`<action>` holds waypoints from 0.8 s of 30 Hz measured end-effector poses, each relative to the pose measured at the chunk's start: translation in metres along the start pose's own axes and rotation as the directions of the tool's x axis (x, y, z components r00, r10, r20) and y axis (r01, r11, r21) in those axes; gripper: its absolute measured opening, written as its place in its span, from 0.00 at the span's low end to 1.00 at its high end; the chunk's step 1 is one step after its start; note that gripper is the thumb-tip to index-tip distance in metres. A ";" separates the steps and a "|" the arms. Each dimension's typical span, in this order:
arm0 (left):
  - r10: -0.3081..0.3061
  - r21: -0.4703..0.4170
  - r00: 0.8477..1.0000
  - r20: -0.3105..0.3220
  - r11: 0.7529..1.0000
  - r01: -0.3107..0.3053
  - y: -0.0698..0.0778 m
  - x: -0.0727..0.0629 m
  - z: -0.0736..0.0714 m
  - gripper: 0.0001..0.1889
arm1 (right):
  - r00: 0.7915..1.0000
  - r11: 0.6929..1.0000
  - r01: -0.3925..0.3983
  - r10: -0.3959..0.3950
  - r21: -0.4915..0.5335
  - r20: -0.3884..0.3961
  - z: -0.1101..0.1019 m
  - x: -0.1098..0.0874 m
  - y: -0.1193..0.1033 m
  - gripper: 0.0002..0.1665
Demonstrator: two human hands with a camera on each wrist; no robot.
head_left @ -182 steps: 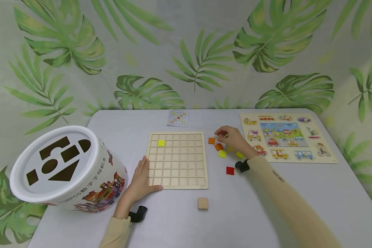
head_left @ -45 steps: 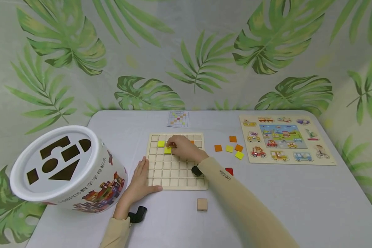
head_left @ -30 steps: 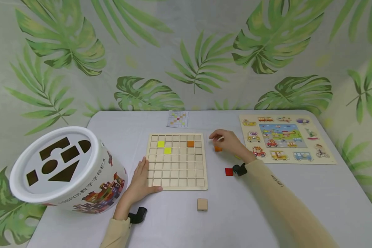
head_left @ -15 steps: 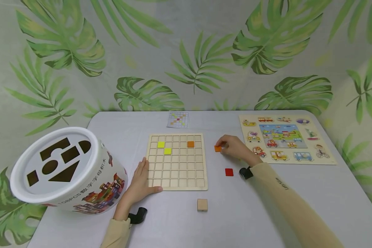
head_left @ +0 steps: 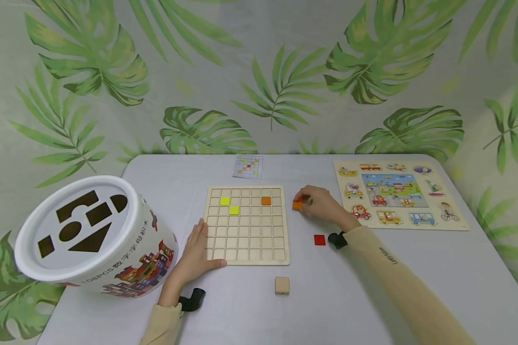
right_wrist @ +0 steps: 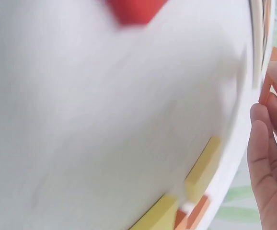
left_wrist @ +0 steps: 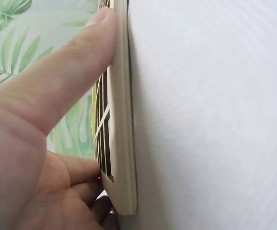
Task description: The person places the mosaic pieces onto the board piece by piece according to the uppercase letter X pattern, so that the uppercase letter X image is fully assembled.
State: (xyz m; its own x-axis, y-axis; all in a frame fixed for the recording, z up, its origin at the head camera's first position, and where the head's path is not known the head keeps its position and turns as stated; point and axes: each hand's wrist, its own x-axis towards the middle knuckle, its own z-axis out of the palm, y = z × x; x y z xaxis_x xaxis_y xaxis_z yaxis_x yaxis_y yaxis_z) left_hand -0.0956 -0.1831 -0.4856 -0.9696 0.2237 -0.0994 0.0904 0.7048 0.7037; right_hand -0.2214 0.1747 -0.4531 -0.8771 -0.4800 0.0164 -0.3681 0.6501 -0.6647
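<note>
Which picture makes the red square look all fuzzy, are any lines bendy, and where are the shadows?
Right wrist view: the red square is blurry and cut off at the top, and the tabletop edge looks bowed; head view: a soft shadow lies beside the right sleeve; left wrist view: a faint shadow runs along the grid board.

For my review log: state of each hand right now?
Left hand: open, touching the wooden grid board.
Right hand: holding an orange tile, pinched in its fingers.
</note>
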 end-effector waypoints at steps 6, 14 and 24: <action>0.003 0.001 1.000 0.000 1.000 -0.003 0.001 0.000 -0.001 0.62 | 0.999 0.998 0.040 -0.040 0.047 -0.004 0.011 0.010 -0.016 0.14; 0.002 -0.003 1.000 0.000 1.000 -0.002 0.002 0.000 -0.001 0.62 | 0.995 0.992 0.088 -0.091 0.089 0.029 0.036 0.029 -0.038 0.15; 0.000 -0.002 1.000 -0.001 1.000 0.000 0.003 -0.001 -0.001 0.61 | 0.988 0.993 0.117 -0.118 0.012 0.098 0.059 0.053 -0.061 0.11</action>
State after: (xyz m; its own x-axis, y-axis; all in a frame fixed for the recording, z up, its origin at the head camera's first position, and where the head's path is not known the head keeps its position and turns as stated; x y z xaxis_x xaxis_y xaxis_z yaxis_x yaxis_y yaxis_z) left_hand -0.0948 -0.1823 -0.4829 -0.9699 0.2229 -0.0986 0.0900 0.7037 0.7047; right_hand -0.2271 0.0749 -0.4552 -0.7931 -0.6087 0.0208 -0.4644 0.5823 -0.6672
